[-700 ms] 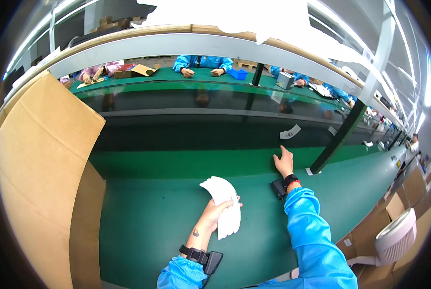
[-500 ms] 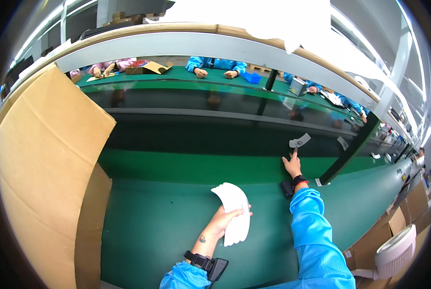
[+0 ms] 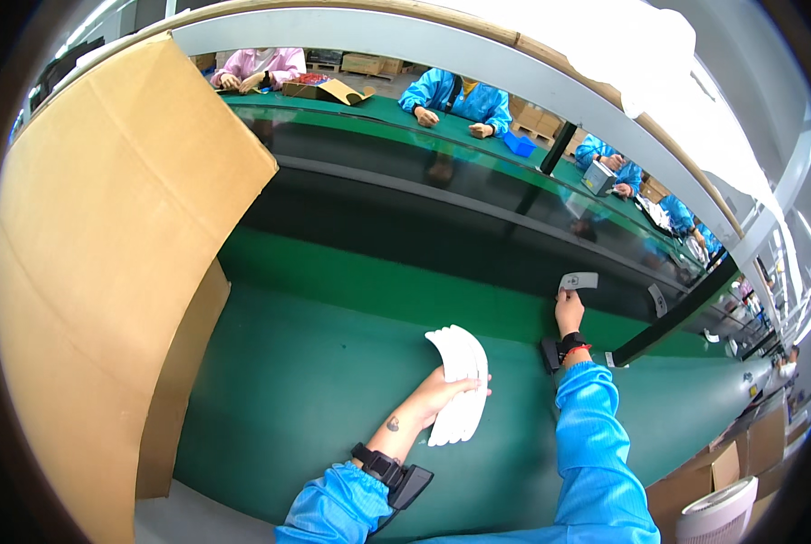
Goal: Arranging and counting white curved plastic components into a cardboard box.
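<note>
My left hand (image 3: 442, 392) is closed around a fanned stack of white curved strips (image 3: 467, 358), thumb across the front, held over the green bench. My right hand (image 3: 569, 314) reaches forward to the dark belt. Its fingers are pinched at the lower left corner of a grey curved piece (image 3: 585, 281) with a small dark print, perhaps a paper label. Further right on the belt, beside a dark post, lies another such curved piece (image 3: 657, 299), which no hand touches.
A large open cardboard box (image 3: 106, 236) stands on my left. The dark post (image 3: 677, 313) rises right of my right hand. A shelf beam (image 3: 405, 34) crosses above. Co-workers sit beyond the belt, near a blue bin (image 3: 519, 143). A pale round fan (image 3: 718, 512) stands at lower right.
The view has tilted and shifted. My right hand has gone from an outstretched finger touching the grey curved piece to a pinch on it. My left hand still holds the white strips.
</note>
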A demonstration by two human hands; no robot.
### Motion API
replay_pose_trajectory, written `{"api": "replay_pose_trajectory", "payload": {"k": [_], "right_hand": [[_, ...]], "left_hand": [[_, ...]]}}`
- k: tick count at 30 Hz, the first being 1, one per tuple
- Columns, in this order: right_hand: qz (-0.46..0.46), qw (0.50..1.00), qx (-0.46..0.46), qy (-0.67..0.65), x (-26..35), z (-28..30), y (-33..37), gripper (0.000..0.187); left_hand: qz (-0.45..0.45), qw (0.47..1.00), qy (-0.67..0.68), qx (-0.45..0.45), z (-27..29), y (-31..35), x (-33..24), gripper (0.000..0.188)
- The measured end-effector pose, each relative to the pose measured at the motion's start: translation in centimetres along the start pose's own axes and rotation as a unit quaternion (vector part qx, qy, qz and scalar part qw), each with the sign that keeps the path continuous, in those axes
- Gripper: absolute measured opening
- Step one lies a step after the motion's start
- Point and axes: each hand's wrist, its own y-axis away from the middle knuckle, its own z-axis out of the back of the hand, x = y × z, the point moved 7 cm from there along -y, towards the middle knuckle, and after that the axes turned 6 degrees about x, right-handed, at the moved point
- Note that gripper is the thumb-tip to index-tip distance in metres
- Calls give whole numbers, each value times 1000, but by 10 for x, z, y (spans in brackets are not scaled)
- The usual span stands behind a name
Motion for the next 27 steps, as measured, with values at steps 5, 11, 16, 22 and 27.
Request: {"api": "replay_pose_trajectory", "payload": {"k": [5,11,16,22,27], "right_hand": [[18,1000,-5,-13,31,64,61,23],[117,992,31,-39,84,122,168,15],[224,964,141,-24,134,143,260,15],[333,923,192,-15,164,153,319,23],[110,963,184,-162,139,128,311,60]], "left_hand": [[6,1000,-1,-7,-4,0,-4,40],[-3,999,9,-31,-4,3,-5,40],[-19,998,-8,-60,-2,3,2,36],[-7,996,7,-90,-6,8,-4,30],[6,996,-22,-87,-5,6,5,29]]}}
